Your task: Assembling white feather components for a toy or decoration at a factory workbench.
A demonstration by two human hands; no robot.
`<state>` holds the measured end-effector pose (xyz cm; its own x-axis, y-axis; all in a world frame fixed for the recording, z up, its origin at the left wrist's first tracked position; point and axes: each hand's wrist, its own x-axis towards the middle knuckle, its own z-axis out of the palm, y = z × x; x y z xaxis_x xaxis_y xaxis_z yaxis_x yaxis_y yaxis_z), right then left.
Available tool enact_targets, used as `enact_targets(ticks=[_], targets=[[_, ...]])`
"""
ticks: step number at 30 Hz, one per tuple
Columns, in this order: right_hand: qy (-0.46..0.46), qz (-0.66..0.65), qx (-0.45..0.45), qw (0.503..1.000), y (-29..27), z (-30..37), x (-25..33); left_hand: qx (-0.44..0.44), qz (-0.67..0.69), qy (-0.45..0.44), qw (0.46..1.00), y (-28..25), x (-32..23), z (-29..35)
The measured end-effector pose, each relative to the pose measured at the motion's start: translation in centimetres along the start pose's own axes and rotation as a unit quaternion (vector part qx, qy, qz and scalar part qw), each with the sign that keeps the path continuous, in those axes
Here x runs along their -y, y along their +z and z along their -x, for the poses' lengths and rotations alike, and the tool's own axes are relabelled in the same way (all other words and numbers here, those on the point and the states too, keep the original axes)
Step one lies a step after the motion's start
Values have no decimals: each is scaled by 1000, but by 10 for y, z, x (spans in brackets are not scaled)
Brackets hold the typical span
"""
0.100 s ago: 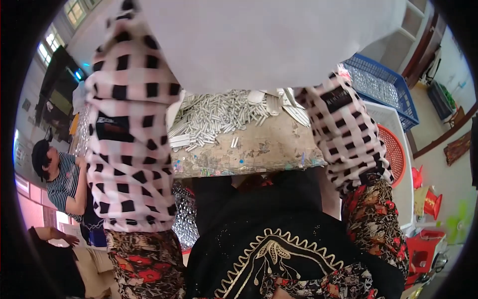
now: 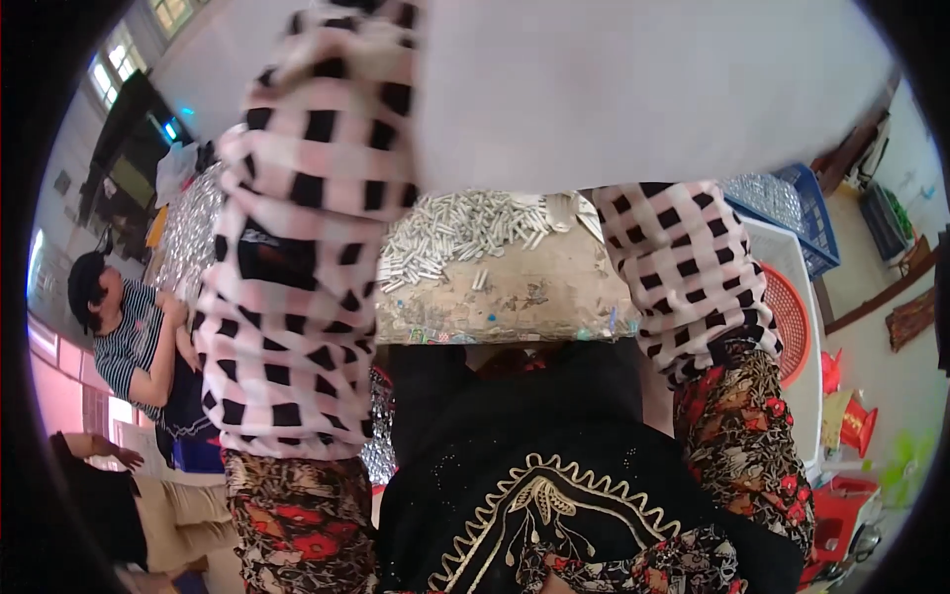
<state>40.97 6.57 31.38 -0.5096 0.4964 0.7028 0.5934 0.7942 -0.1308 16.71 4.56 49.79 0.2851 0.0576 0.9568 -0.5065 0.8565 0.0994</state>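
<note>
At the far left we see a co-worker in a dark cap and a black-and-white striped short-sleeved shirt (image 2: 129, 337), and below, the bare forearm (image 2: 99, 448) of another person dressed in black. Next comes a heap of crinkled, shiny silver material (image 2: 190, 238).

Then we see the left sleeve cover of pink, white and black checked cloth (image 2: 297, 238), pulled over a dark floral sleeve with red flowers (image 2: 302, 525). It runs up to the top edge; the left hand lies out of our sight, so we cannot say how far its fingers are spread or what it has hold of.

In the middle, many small, pale silvery cylinders (image 2: 460, 233) lie piled on a worn brown surface (image 2: 554, 292), a couple of them apart near the front. Nearer stands a black garment with gold embroidery (image 2: 539, 475). Above, a large, plain white sheet (image 2: 633, 89) hangs over the far part of the surface.

The right sleeve cover of matching checked cloth (image 2: 693, 262) passes behind the sheet's lower edge; that hides the right hand, and we cannot tell its grip either. Beyond, we see a round orange-red plastic basket (image 2: 789, 322) and a rectangular blue plastic basket (image 2: 819, 247).
</note>
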Motion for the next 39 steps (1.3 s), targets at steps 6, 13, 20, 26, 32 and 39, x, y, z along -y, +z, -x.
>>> enact_targets(ticks=[6,13,20,26,32,39], targets=[[-74,-185,76,977,62,-51,141,-137,-282,18,949,111,52,62],[-125,-383,192,895,122,-73,241,-321,-533,73,780,173,79,156],[-107,-504,269,814,132,-79,263,-539,-654,284,449,179,85,227],[-71,-587,327,737,125,-74,235,-492,-608,233,578,121,53,237],[-9,-662,356,660,102,-51,191,-355,-888,131,262,105,6,268],[41,-739,377,557,70,-10,153,-306,-605,58,733,142,-20,267]])
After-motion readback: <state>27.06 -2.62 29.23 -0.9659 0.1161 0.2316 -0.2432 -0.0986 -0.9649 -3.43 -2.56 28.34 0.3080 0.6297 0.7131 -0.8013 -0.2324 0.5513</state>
